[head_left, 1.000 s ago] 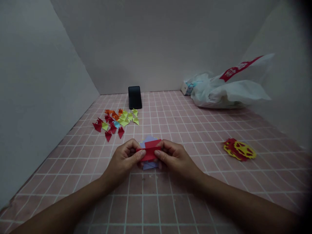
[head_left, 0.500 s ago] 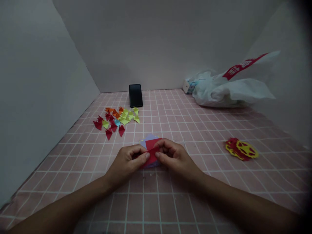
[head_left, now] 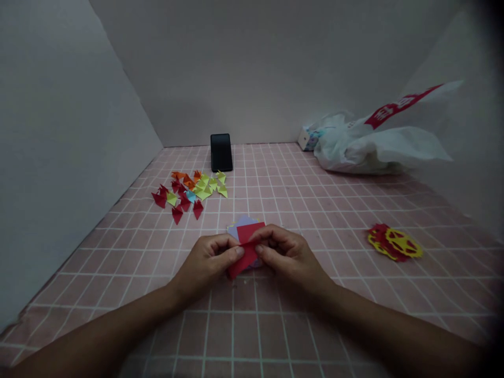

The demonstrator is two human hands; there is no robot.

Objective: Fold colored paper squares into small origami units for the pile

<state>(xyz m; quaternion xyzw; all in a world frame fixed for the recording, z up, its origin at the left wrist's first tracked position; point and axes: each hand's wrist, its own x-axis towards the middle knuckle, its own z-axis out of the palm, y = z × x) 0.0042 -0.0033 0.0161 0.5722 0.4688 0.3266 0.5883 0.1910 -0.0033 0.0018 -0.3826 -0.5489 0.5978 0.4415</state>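
Note:
Between my two hands is a red piece of paper [head_left: 247, 258], its fold line running across near my thumbs. My left hand [head_left: 214, 257] pinches its left side between thumb and fingers. Opposite it, my right hand [head_left: 285, 254] pinches the right side the same way. Under and behind the held sheet, another red square [head_left: 250, 230] lies on a pale purple paper shape [head_left: 233, 231] with a scalloped edge. My hands hide most of that stack.
Folded paper cranes [head_left: 185, 200] in red, orange, yellow and blue lie to the left. A black phone [head_left: 221, 152] leans at the back. Red and yellow paper cut-outs [head_left: 403, 242] lie on the right. A white plastic bag [head_left: 378, 149] and a small box [head_left: 305, 139] stand back right.
The held red paper has tilted, and more of its lower part shows below my thumbs. Both hands keep their pinch. The whole view has shifted slightly.

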